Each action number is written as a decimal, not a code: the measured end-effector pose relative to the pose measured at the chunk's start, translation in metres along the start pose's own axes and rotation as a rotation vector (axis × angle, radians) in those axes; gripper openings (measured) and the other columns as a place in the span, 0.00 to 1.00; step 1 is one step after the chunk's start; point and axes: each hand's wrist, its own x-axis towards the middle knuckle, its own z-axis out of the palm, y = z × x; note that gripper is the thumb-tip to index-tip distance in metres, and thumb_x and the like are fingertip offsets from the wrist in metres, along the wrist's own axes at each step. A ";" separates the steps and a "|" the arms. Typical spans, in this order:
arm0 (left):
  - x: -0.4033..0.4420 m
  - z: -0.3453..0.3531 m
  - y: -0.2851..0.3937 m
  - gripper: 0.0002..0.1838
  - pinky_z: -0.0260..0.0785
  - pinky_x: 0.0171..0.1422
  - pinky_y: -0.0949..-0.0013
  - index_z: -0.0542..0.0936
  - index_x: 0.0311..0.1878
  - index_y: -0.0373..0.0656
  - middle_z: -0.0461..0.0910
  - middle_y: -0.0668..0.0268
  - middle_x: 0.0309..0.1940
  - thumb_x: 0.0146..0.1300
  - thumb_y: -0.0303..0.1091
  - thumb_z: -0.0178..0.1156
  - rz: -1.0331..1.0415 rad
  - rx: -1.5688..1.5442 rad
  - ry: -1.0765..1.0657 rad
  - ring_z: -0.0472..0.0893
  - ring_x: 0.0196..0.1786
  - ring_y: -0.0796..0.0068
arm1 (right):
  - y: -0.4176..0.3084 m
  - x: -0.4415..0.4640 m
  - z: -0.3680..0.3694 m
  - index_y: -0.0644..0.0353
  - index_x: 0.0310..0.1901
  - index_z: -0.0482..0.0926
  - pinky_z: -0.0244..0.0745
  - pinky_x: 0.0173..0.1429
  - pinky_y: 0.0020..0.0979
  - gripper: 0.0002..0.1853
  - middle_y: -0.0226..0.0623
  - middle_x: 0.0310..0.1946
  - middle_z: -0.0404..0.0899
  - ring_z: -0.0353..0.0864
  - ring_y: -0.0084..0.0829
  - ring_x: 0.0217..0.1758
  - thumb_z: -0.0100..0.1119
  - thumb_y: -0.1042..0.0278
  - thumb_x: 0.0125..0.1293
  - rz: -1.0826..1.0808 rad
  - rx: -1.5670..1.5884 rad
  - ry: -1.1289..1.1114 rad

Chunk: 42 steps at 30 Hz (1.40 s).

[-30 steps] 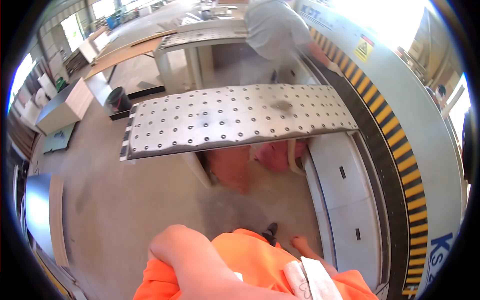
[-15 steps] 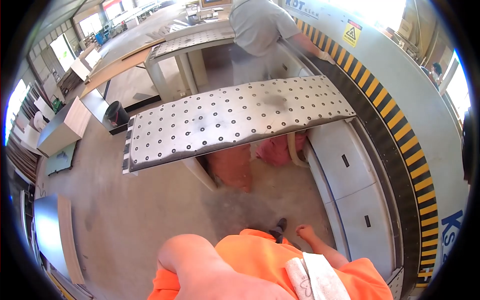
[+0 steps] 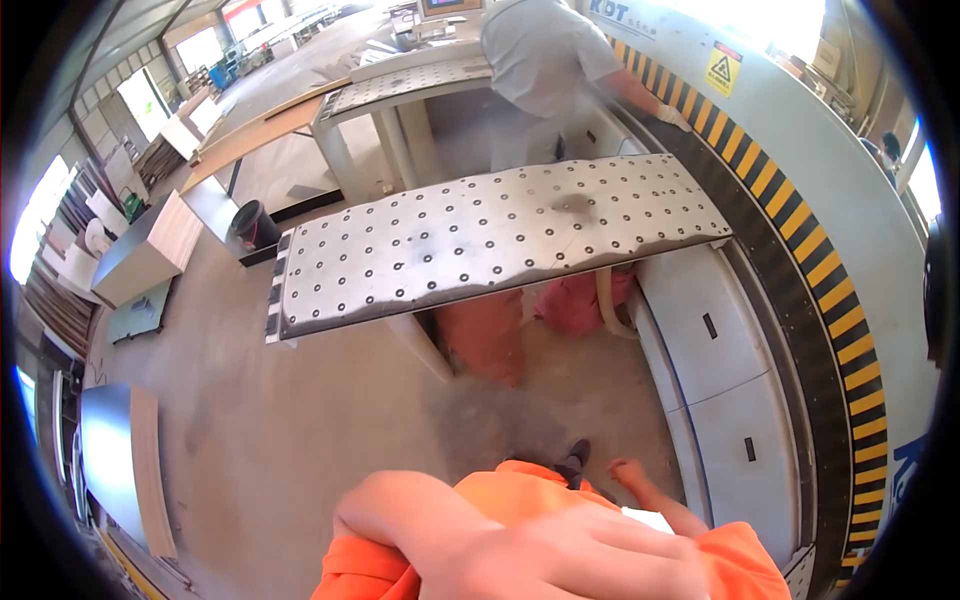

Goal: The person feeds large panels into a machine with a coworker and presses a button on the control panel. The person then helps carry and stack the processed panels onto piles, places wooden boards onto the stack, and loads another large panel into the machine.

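Observation:
My left hand is raised across my chest, its fingers stretched out and lying flat over the white cloth on my orange shirt. Only a small upper part of the cloth shows past the hand; the fingers are a little smeared by motion. Low at my side hangs my right hand, loosely curled with nothing visible in it. Nearest to it are the grey-white machine panels. In front of me stands a metal table dotted with round black-ringed points.
Under the table lie an orange-brown sack, a red sack and a pale hose. A striped machine beam curves along the right. Stacked boards stand left. Beyond the table, a co-worker in grey rests a gloved hand on the machine.
My left hand has moved right across my chest, over the cloth, hiding most of it. The scene has shifted slightly right in view. My right hand still hangs low.

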 end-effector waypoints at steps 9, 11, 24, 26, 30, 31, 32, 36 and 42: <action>-0.014 -0.013 -0.004 0.17 0.69 0.31 0.69 0.82 0.35 0.36 0.77 0.60 0.27 0.68 0.43 0.57 -0.104 0.036 -0.052 0.77 0.27 0.69 | -0.026 -0.028 -0.004 0.57 0.31 0.88 0.79 0.35 0.32 0.08 0.37 0.23 0.84 0.84 0.29 0.27 0.60 0.68 0.55 -0.023 0.049 0.023; -0.022 -0.032 0.002 0.09 0.71 0.33 0.67 0.81 0.35 0.41 0.77 0.64 0.29 0.65 0.35 0.57 -0.197 0.280 -0.089 0.78 0.31 0.67 | -0.022 -0.030 0.000 0.58 0.31 0.87 0.79 0.34 0.31 0.07 0.37 0.24 0.85 0.85 0.28 0.28 0.61 0.68 0.55 -0.094 -0.020 0.025; -0.570 -0.329 0.145 0.20 0.75 0.50 0.51 0.85 0.43 0.41 0.84 0.51 0.43 0.61 0.49 0.58 -2.410 1.385 0.400 0.83 0.48 0.49 | 0.011 -0.012 0.001 0.58 0.33 0.87 0.80 0.38 0.32 0.08 0.38 0.26 0.86 0.85 0.27 0.29 0.62 0.66 0.55 -0.126 -0.115 0.114; -0.568 -0.309 0.157 0.20 0.75 0.50 0.52 0.86 0.42 0.41 0.85 0.52 0.42 0.61 0.49 0.59 -2.515 1.300 0.434 0.83 0.47 0.50 | 0.014 -0.014 -0.002 0.56 0.31 0.88 0.80 0.39 0.33 0.08 0.39 0.26 0.86 0.85 0.28 0.30 0.63 0.65 0.54 -0.091 -0.198 0.089; -0.554 -0.299 0.155 0.19 0.76 0.49 0.53 0.86 0.42 0.41 0.85 0.53 0.42 0.61 0.48 0.59 -2.457 1.223 0.464 0.84 0.46 0.52 | 0.011 -0.004 -0.003 0.55 0.30 0.88 0.79 0.40 0.33 0.08 0.40 0.25 0.85 0.86 0.31 0.31 0.61 0.64 0.52 -0.084 -0.296 0.045; -0.549 -0.298 0.151 0.19 0.76 0.49 0.53 0.86 0.42 0.41 0.85 0.53 0.42 0.61 0.48 0.59 -2.424 1.209 0.479 0.84 0.46 0.53 | 0.009 0.002 -0.003 0.55 0.30 0.88 0.79 0.40 0.34 0.09 0.40 0.26 0.85 0.86 0.31 0.31 0.61 0.64 0.52 -0.114 -0.326 0.042; -0.545 -0.295 0.147 0.19 0.76 0.48 0.53 0.86 0.42 0.41 0.85 0.54 0.41 0.60 0.48 0.59 -2.390 1.201 0.491 0.84 0.46 0.53 | 0.004 0.013 -0.002 0.55 0.31 0.88 0.79 0.40 0.34 0.09 0.40 0.26 0.85 0.86 0.32 0.32 0.60 0.64 0.53 -0.146 -0.355 0.037; -0.532 -0.292 0.130 0.19 0.76 0.48 0.55 0.86 0.42 0.41 0.86 0.55 0.41 0.60 0.47 0.60 -2.284 1.180 0.488 0.85 0.45 0.55 | -0.046 0.011 -0.004 0.55 0.33 0.88 0.79 0.40 0.33 0.10 0.40 0.27 0.86 0.86 0.31 0.33 0.60 0.64 0.53 -0.245 -0.264 0.043; -0.521 -0.289 0.111 0.18 0.77 0.47 0.56 0.86 0.41 0.40 0.87 0.56 0.40 0.59 0.45 0.61 -2.242 1.198 0.397 0.86 0.43 0.58 | -0.103 -0.018 0.002 0.59 0.35 0.88 0.79 0.39 0.31 0.10 0.38 0.27 0.86 0.86 0.28 0.32 0.63 0.64 0.55 -0.201 -0.048 0.013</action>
